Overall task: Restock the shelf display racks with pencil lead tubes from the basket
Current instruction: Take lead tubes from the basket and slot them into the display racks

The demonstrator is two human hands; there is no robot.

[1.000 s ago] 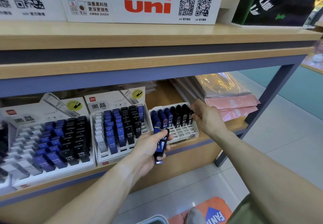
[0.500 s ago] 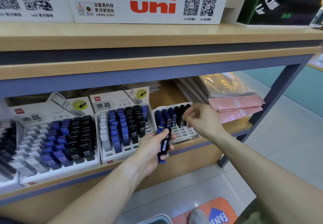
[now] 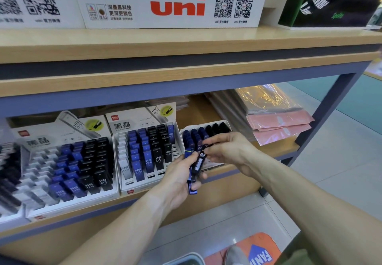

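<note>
Black tube (image 3: 200, 160) pinched by right hand (image 3: 229, 151) from left hand's (image 3: 182, 179) clutched bundle; draw straight, steadying the rest

Blue and black lead tubes (image 3: 148, 153) fill white racks (image 3: 122, 173); red "uni" lettering marks a white box (image 3: 177, 6); pink packets (image 3: 279, 124) at three o'clock.

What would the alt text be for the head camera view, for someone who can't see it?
A person's left hand holds a bunch of blue and black pencil lead tubes while the right hand pinches the top of one, in front of a small white display rack on a wooden shelf beside two fuller racks.
</note>
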